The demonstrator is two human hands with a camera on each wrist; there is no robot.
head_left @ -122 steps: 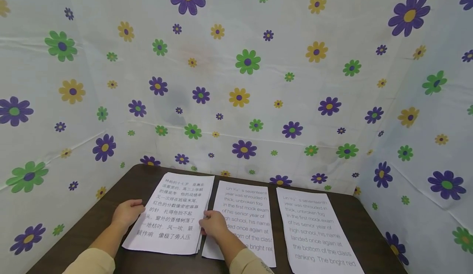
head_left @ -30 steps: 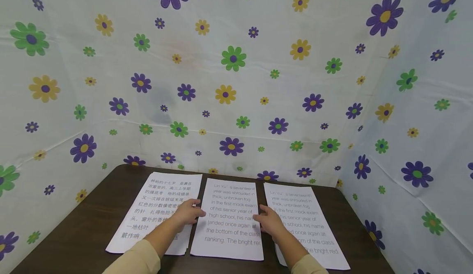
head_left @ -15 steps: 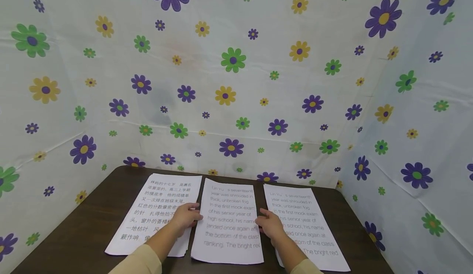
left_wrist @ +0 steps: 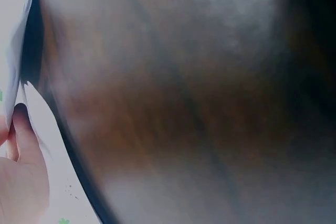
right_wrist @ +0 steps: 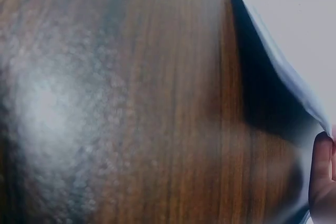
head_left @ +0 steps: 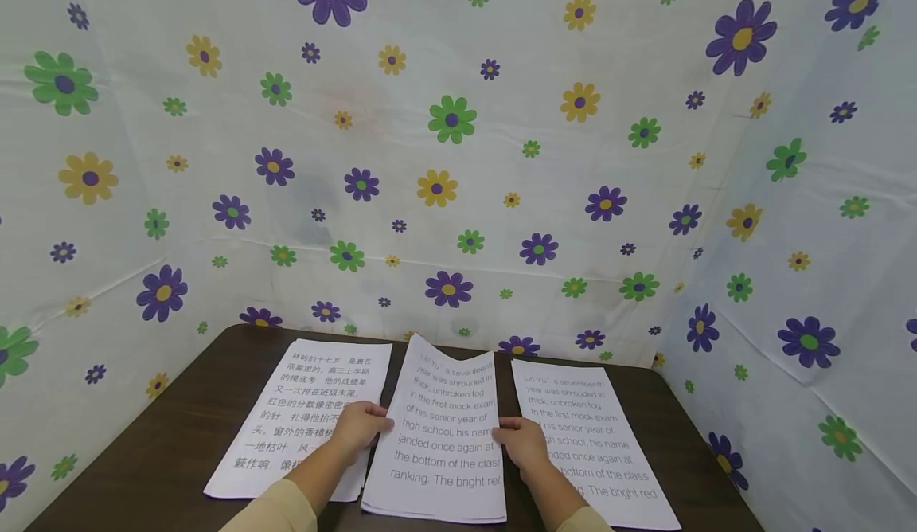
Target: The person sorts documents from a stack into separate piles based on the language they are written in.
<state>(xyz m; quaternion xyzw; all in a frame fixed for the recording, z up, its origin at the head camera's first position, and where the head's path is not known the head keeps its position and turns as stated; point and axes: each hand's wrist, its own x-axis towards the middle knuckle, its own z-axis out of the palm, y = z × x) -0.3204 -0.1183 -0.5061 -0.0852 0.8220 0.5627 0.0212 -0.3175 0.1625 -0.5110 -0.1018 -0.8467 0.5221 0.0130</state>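
Between my two hands is the middle stack of printed paper [head_left: 446, 440], with English text on its top sheet. My left hand [head_left: 356, 430] pinches its left edge, and my right hand [head_left: 521, 443] pinches the right edge. The stack is bowed, its far left corner raised. In the left wrist view the left hand [left_wrist: 23, 182] has thumb and fingers at a paper edge. At the far right of the right wrist view, part of the right hand [right_wrist: 323, 179] meets the lifted sheet [right_wrist: 296, 40]. Below the stack the fingertips are partly hidden.
A stack of paper with Chinese text [head_left: 286, 404] lies on the left, partly under my left forearm. Another English-text stack [head_left: 609, 468] lies on the right, partly behind my right arm. The dark wooden table [head_left: 154, 436] meets a flower-patterned cloth [head_left: 458, 174] at the back and sides.
Both hands went from the left stack to the middle one. Over the last second they have gripped its edges, and the sheets have bowed, far left corner rising and near edge shifting slightly toward me.
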